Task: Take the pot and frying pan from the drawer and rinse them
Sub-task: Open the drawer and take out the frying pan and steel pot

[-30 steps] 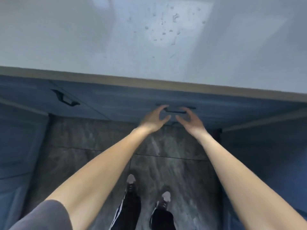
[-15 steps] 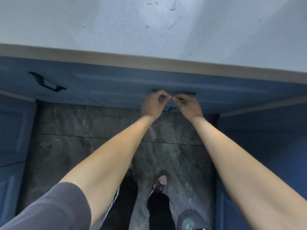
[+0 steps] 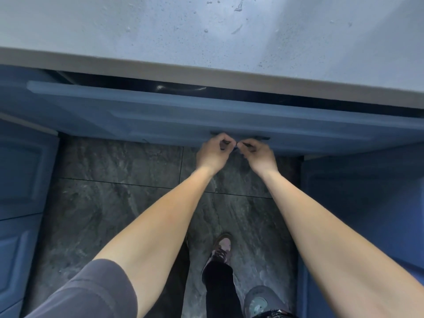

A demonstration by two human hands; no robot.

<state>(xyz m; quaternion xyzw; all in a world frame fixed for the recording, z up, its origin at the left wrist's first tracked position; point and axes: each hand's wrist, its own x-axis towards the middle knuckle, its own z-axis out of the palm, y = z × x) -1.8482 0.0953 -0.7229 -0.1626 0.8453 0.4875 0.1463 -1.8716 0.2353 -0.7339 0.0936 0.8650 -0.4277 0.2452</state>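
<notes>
- Down at the left edge of the frame stood the blue cabinet doors (image 3: 21, 180), with my grey sleeve (image 3: 91, 292) filling the lower left corner.
- Across the top ran the pale countertop (image 3: 160, 31), speckled with water drops toward the upper right.
- Just under it, the blue drawer (image 3: 160, 118) stood open by a narrow gap, its front spanning nearly the whole width of the frame.
- Inside that dark gap, left of centre, a curved metal rim (image 3: 181, 88) caught the light; I could not tell whether it belonged to the pot or the frying pan, since the rest was hidden.
- At the middle, my left hand (image 3: 212, 154) curled its fingers around the dark drawer handle (image 3: 261, 138), gripping it.
- Just beside it, almost touching, my right hand (image 3: 258, 154) gripped the same handle, fingers curled.
- Below, toward lower centre, my shoe (image 3: 221, 247) rested on the grey stone floor (image 3: 110, 203).
- At the right edge stood another blue cabinet (image 3: 367, 203).
</notes>
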